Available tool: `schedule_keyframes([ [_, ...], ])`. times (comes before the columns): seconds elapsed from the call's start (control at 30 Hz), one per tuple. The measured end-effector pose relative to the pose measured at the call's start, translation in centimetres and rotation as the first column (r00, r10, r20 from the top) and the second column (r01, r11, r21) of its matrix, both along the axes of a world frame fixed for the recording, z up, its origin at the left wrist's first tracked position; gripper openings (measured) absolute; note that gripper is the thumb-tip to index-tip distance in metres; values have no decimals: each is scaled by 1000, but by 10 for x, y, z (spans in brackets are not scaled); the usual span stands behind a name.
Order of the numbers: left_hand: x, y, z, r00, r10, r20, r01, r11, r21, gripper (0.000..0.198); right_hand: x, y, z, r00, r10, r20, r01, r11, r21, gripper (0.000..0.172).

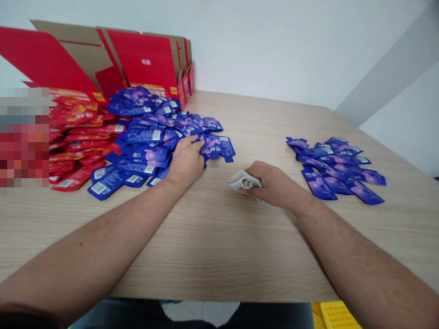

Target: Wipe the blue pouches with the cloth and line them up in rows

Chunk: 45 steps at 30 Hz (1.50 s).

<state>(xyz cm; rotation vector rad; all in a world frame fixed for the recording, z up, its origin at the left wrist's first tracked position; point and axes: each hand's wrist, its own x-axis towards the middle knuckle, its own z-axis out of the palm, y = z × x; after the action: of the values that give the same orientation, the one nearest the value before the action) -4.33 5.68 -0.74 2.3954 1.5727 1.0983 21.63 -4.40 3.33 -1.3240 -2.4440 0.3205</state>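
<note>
At the edge of the blue packet heap, the left hand is laying open fingers on one packet. Right of that heap, the right hand is clenching its fingers round a grey cloth.

Two heaps of blue packets: large blue heap at the table's far left, small blue heap by its right edge; the packets overlap too much to count. One red heap. One grey cloth.

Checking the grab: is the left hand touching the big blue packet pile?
Touching. The head view shows the left hand resting on the blue packet pile.
</note>
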Motion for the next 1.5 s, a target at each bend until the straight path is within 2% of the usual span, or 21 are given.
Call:
schedule_keyframes([
  [0.2, 3, -19, 12, 990, -104, -97, 114, 988, 106, 51, 6, 6, 8, 965, -261, -17, 261, 965, 5, 9],
  [0.37, 5, -28, 17, 979, -170, -112, 187, 970, 157, 44, 27, 17, 12, 833, -541, 113, 538, 841, 58, 25],
  [0.57, 5, -26, 16, 980, -161, -115, 179, 970, 167, 39, 69, 29, 13, 709, -661, 246, 663, 743, 88, 34],
  [0.8, 5, -25, 14, 977, -179, -119, 196, 970, 146, 42, 115, 25, 22, 622, -679, 389, 739, 673, -7, 37],
  [0.97, 5, -25, 14, 975, -194, -110, 207, 970, 128, 42, 130, 24, 20, 578, -672, 463, 775, 629, -56, 41],
  [1.2, 7, -25, 11, 972, -209, -103, 221, 969, 113, 42, 125, 23, 21, 580, -666, 469, 783, 616, -93, 41],
  [1.37, 8, -26, 12, 969, -224, -102, 234, 968, 97, 41, 113, 21, 25, 636, -636, 437, 750, 643, -156, 38],
  [1.5, 8, -28, 14, 966, -235, -103, 244, 967, 79, 40, 96, 21, 20, 697, -598, 396, 703, 677, -215, 35],
])
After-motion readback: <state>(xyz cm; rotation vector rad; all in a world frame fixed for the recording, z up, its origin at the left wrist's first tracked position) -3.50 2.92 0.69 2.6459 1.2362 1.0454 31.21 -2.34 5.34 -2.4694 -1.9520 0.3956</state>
